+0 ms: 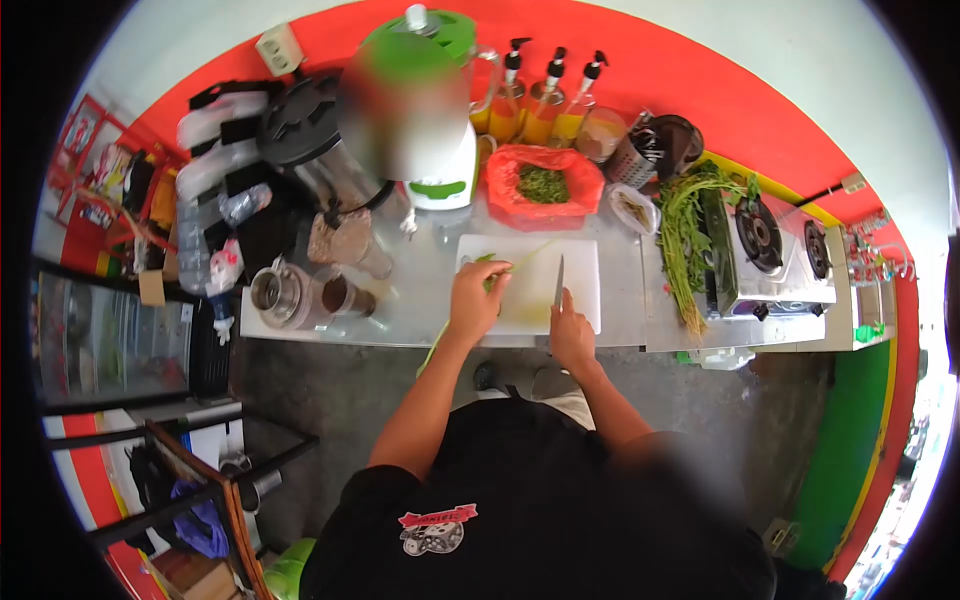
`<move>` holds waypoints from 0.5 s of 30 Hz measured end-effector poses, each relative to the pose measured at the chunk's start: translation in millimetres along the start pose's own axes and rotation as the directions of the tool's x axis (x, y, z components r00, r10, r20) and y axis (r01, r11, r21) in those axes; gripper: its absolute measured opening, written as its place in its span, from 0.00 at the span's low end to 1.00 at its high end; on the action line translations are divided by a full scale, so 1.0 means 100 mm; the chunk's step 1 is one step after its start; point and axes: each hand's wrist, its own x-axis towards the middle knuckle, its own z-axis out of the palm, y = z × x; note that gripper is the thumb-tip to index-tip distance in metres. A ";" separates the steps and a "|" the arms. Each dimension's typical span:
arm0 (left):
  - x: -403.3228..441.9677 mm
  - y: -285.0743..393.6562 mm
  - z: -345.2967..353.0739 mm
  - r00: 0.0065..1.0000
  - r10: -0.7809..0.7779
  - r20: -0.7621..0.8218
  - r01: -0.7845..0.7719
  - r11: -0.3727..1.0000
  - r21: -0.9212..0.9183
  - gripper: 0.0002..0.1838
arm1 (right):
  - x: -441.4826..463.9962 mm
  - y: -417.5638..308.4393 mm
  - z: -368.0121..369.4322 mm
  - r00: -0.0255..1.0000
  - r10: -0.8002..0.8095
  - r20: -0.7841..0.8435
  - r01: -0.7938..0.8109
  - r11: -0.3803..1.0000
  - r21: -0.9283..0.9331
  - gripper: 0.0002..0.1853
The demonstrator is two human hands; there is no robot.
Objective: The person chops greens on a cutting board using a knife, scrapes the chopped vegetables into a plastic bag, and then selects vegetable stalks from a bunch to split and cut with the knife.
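My left hand is closed around a thin green stalk, over the left part of a white cutting board. One end of the stalk hangs down past the table edge, beside my left forearm. A knife is gripped in my right hand, its blade pointing away from me over the right part of the board. Behind the board, an open red plastic bag holds chopped greens. A bunch of long-stemmed greens lies to the right, against the stove.
A two-burner gas stove stands at the right. Several pump bottles line the back wall beside a white and green appliance. A metal-topped jar and a cup of dark contents stand near the left front edge.
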 end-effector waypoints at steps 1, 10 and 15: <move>0.11 -0.02 0.18 0.996 0.046 0.070 -0.048 0.999 0.021 0.07 | -0.04 0.13 0.00 0.997 0.015 -0.070 -0.014 1.000 0.021 0.28; 0.01 -0.39 1.11 0.954 0.072 0.292 -0.092 0.994 0.055 0.05 | -0.36 0.69 -0.03 0.975 0.118 -0.190 -0.054 0.949 0.312 0.28; -0.03 -0.43 1.10 0.962 0.068 0.264 -0.091 0.993 0.075 0.06 | -0.30 0.64 -0.01 0.958 0.012 -0.288 0.096 0.929 0.358 0.27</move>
